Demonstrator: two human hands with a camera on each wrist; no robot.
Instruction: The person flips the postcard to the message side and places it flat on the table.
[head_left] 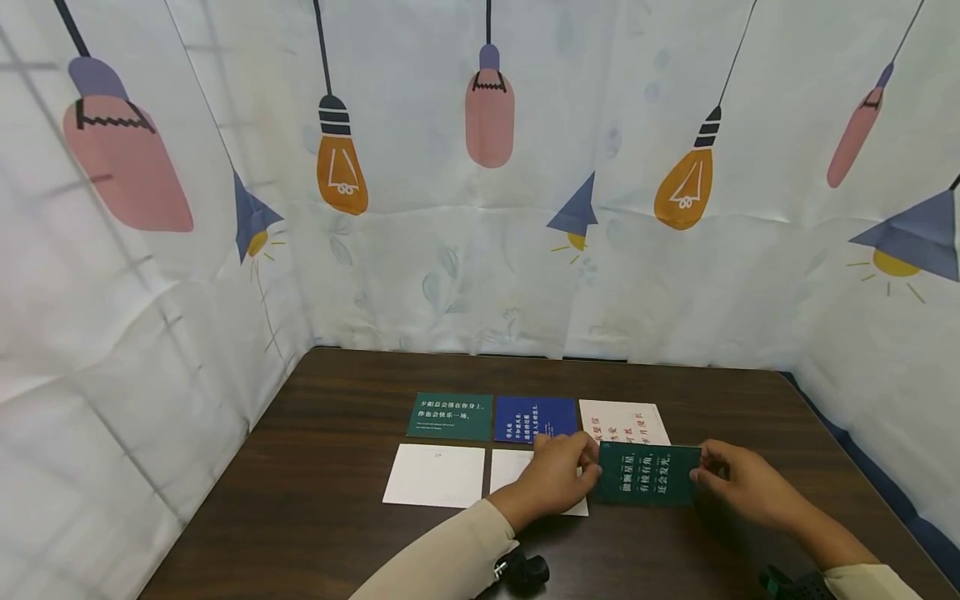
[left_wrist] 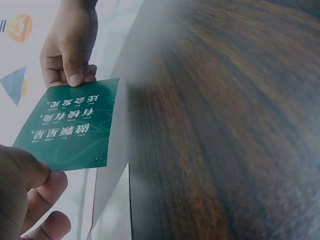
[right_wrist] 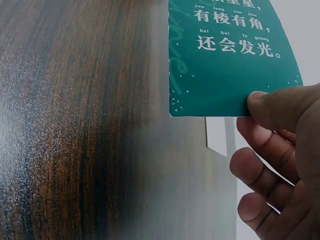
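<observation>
A dark green card with white Chinese characters is held up over the table between both hands. My left hand pinches its left end between thumb and fingers, while my right hand grips the opposite end. In the right wrist view the right thumb lies on the card's printed face. Under the left hand lies a white card, partly hidden by it. Behind the held card, a pale card with red characters lies flat, its near edge covered.
A second green card and a blue card lie in the far row on the dark wooden table. A white card lies at the near left. Lamp-printed curtain hangs around the table.
</observation>
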